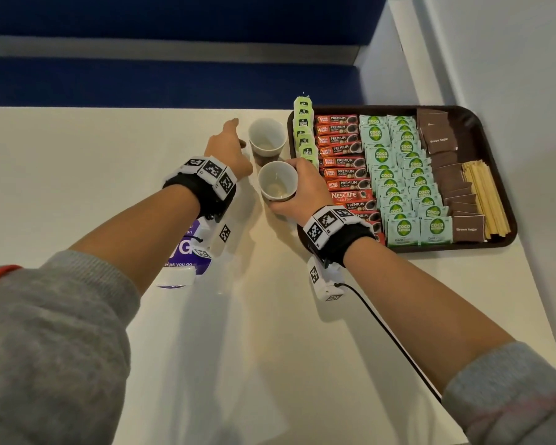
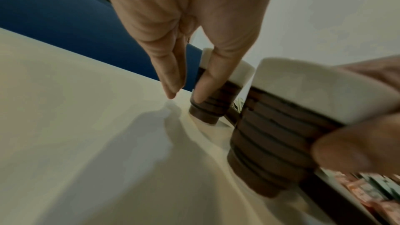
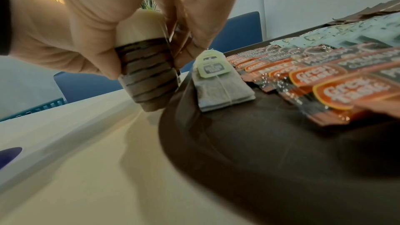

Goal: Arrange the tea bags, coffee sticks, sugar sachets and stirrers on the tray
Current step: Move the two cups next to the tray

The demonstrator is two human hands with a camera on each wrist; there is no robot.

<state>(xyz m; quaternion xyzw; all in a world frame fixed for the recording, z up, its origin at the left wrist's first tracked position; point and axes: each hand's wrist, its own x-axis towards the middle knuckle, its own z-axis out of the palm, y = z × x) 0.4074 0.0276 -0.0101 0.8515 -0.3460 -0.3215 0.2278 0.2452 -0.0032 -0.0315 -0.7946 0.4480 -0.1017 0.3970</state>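
Note:
A dark brown tray (image 1: 474,136) (image 3: 238,143) on the cream table holds a column of tea bags (image 1: 304,130) (image 3: 218,88), rows of coffee sticks (image 1: 344,162) (image 3: 324,81), green sugar sachets (image 1: 398,175), brown sugar sachets (image 1: 443,175) and wooden stirrers (image 1: 485,197). Two brown-and-white paper cups stand just left of the tray. My right hand (image 1: 297,187) (image 3: 147,67) grips the nearer cup (image 1: 276,184) (image 2: 277,126) (image 3: 149,88) round its side. My left hand (image 1: 238,133) (image 2: 184,97) reaches beside the farther cup (image 1: 267,136) (image 2: 218,102), fingers straight, thumb against its wall.
A purple-and-white packet (image 1: 187,252) lies on the table under my left wrist. The table's far edge (image 1: 142,107) meets a blue surface. A white wall (image 1: 495,59) runs close along the tray's right and back. A black cable (image 1: 382,329) trails from my right wrist.

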